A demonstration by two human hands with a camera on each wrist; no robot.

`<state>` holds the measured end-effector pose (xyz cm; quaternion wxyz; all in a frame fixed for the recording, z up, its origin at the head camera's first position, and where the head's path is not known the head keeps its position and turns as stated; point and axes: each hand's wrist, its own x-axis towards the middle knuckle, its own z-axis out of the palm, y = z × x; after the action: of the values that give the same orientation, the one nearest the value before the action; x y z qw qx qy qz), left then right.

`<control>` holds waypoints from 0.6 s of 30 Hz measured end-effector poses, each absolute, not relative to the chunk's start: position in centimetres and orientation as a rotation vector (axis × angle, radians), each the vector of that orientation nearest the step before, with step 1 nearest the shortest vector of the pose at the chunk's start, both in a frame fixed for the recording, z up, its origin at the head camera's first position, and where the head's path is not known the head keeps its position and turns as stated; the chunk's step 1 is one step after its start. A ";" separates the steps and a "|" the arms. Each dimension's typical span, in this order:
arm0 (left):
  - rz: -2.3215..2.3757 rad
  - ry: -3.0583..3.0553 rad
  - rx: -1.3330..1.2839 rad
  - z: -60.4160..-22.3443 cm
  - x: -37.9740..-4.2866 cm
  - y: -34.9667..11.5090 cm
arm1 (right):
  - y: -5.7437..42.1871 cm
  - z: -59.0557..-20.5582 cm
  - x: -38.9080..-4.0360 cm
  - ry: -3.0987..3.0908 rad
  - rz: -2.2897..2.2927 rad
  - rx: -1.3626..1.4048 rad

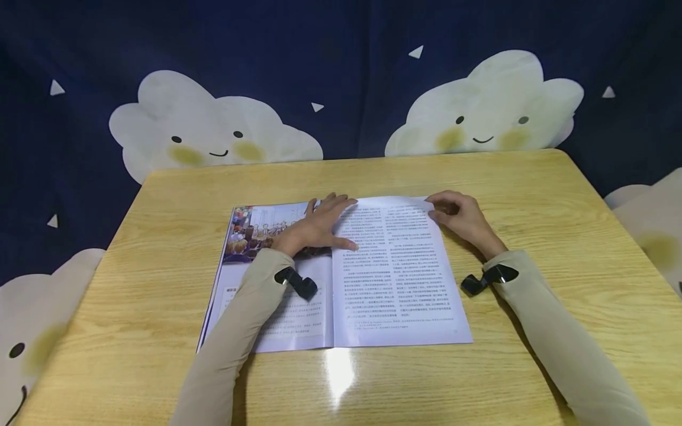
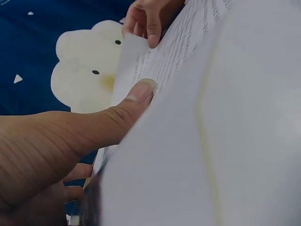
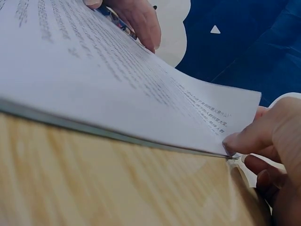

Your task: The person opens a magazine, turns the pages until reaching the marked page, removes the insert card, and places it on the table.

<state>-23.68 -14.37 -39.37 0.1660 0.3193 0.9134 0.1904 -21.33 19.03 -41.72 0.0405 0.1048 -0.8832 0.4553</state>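
Observation:
An open magazine (image 1: 405,278) lies on the table, text columns on its right page and a colour picture (image 1: 256,231) at the top of its left page. My left hand (image 1: 322,226) rests with spread fingers across the upper part of the fold. In the left wrist view its thumb (image 2: 124,113) lies stretched over the paper. At the upper right corner, my right hand (image 1: 462,218) pinches the page edge. The right wrist view shows that thumb (image 3: 251,136) on top of the sheet (image 3: 117,94), the corner slightly raised; how many sheets it holds I cannot tell.
The wooden table (image 1: 533,201) extends around the magazine on all sides. Behind it hangs a dark blue cloth (image 1: 351,53) printed with smiling white clouds (image 1: 495,94). A small black camera is strapped to each wrist, over the beige sleeves (image 1: 565,343).

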 end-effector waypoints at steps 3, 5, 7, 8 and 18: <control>0.562 2.609 0.910 -39.4 -23.7 -14.4 | 19.0 -41.8 -21.3 -2.679 1.431 0.344; 0.589 2.609 0.896 -39.3 -23.6 -14.3 | 19.0 -41.7 -21.3 -2.676 1.433 0.332; 0.620 2.613 0.880 -39.2 -23.5 -14.3 | 19.0 -41.6 -21.2 -2.679 1.433 0.310; 0.632 2.616 0.872 -39.1 -23.5 -14.3 | 19.0 -41.6 -21.2 -2.684 1.427 0.294; 0.700 2.641 0.844 -38.9 -23.5 -14.5 | 19.1 -41.3 -21.4 -2.618 1.568 0.168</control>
<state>-23.54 -14.46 -38.90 0.1405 0.2921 0.9145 0.2423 -21.35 19.11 -41.31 0.0429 0.0550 -0.8558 0.5126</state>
